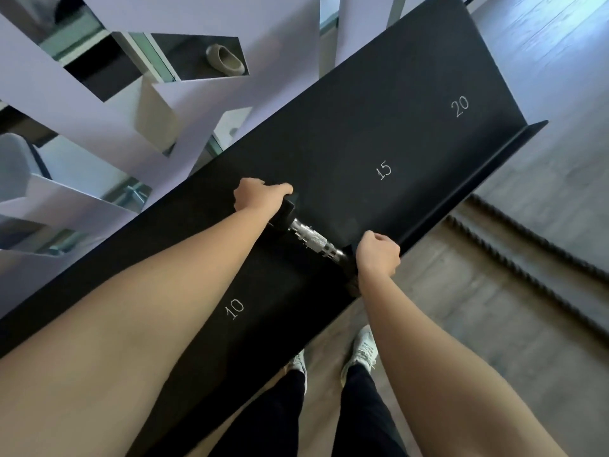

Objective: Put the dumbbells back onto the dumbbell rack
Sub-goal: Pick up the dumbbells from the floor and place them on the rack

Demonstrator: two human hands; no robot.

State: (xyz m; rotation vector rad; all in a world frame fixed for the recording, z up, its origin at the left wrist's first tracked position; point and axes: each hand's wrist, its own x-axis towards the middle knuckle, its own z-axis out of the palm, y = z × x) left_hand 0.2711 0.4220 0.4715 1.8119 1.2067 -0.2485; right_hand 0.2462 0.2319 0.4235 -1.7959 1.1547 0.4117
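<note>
Left hand [260, 197] and right hand [379, 255] clasping dumbbell [311, 239] ends on rack shelf [412, 133]; best settled between 10 [235, 308] and 15 [384, 169] marks.

We counted one black dumbbell with a knurled steel handle [313, 240], one black metal rack shelf [379, 127], two hands [260, 199], two white sneakers [362, 352].

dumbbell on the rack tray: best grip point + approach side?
Grip the knurled steel handle of the dumbbell, coming from above. It lies flat across the rack shelf between the 10 and 15 marks, its middle bare. The left hand and right hand each cover a black end head, bulkier and probably harder to close around.
</note>
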